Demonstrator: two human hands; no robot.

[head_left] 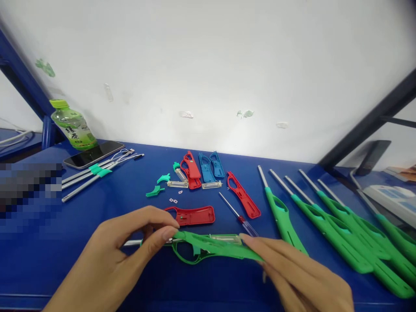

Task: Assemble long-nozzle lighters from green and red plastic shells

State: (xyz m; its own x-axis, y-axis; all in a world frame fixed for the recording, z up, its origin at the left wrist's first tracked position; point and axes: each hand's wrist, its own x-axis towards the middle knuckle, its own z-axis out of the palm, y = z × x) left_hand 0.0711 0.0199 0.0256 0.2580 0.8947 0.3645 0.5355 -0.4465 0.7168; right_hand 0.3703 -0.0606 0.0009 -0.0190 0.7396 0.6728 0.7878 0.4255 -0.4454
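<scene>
In the head view, the left hand (113,247) is pinching the left end of a green cover (224,248), the right hand (292,264) gripping its right end; neither is nearer. Its long axis is running left to right between them, slanting over a green lower shell (186,261), whose clear tank (227,238) is showing on the far side.

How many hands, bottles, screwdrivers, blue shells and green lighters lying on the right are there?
Hands (left hand, right hand): 2
Bottles: 1
Screwdrivers: 1
Blue shells: 2
Green lighters on the right: 6
Total: 12
</scene>
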